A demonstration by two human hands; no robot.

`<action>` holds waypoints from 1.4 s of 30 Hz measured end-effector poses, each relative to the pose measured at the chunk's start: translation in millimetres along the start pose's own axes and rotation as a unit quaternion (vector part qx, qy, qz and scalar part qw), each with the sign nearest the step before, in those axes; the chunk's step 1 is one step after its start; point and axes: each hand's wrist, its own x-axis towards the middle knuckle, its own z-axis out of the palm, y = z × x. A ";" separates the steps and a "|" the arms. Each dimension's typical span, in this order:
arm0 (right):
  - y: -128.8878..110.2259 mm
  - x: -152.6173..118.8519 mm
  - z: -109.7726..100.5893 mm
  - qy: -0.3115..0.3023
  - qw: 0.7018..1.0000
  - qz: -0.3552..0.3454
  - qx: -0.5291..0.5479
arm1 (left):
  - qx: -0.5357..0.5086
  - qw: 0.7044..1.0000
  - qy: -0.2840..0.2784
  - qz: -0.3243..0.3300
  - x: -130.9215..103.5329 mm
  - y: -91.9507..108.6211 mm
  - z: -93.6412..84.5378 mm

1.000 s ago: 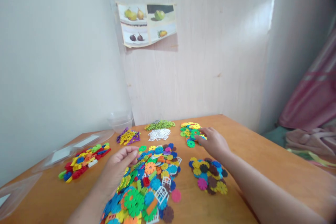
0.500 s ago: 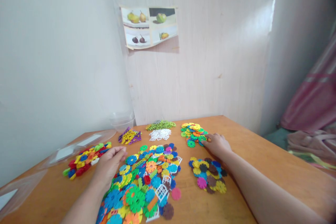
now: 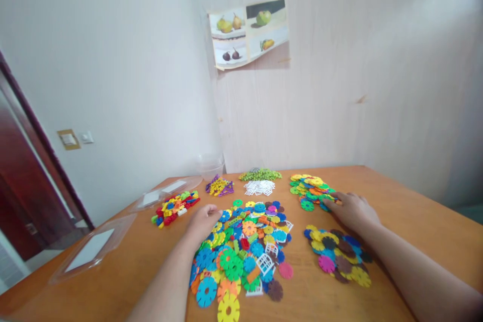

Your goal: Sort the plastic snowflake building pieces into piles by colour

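Observation:
My left hand (image 3: pixel 204 220) is at the upper left edge of a big mixed pile of plastic pieces (image 3: pixel 241 241), its fingers curled together; anything inside them is hidden. That pile holds notched flower discs, small bricks and white window frames. Further right, my right hand (image 3: pixel 354 211) lies with its fingers reaching to the near right edge of a pile of larger flower discs (image 3: pixel 311 191), touching a blue one. Below that hand is a pile of smaller, thinner discs (image 3: pixel 337 254) in yellow, brown, blue, black and pink.
Toy bricks (image 3: pixel 173 209), purple and yellow pieces (image 3: pixel 219 186), white window pieces (image 3: pixel 259 187) and green pieces (image 3: pixel 264 175) lie in separate heaps. A clear tub (image 3: pixel 210 166) stands by the wall. Clear plastic bags with white labels (image 3: pixel 92 249) lie along the table's left side.
The view has swung left, so a door and a light switch now show. My hands keep about the same places beside the piles.

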 end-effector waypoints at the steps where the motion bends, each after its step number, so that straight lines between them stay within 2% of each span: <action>1: -1.1 -0.6 -0.3 0.004 1.000 -0.006 0.003 | 0.009 1.000 -0.002 0.004 0.4 -1.1 0.7; 8: -15.0 -6.7 -3.1 0.027 0.998 -0.053 0.001 | 0.059 0.998 -0.020 0.028 -0.1 0.1 2.6; 12: -26.5 -13.8 -7.7 0.053 0.995 -0.078 0.024 | 0.031 0.999 -0.006 0.025 -5.0 8.6 2.2; 15: -41.1 -24.5 -13.3 0.078 0.988 -0.110 0.072 | -0.035 0.998 -0.017 0.044 -12.9 23.1 2.2; 20: -81.0 -61.7 -26.5 0.077 0.957 -0.223 0.166 | -0.151 0.983 -0.098 0.028 -30.0 50.0 7.1; 23: -105.8 -91.4 -33.9 0.031 0.928 -0.317 0.192 | -0.182 0.969 -0.162 0.023 -41.0 61.0 12.8; 27: -127.0 -123.0 -40.6 0.003 0.901 -0.381 0.207 | -0.200 0.950 -0.237 0.037 -56.0 71.0 21.3; 32: -133.9 -134.7 -46.7 -0.025 0.894 -0.390 0.221 | -0.199 0.933 -0.295 0.058 -66.2 76.6 28.3; 42: -130.9 -129.3 -51.7 0.009 0.882 -0.422 0.207 | -0.220 0.931 -0.289 0.034 -70.7 79.3 29.2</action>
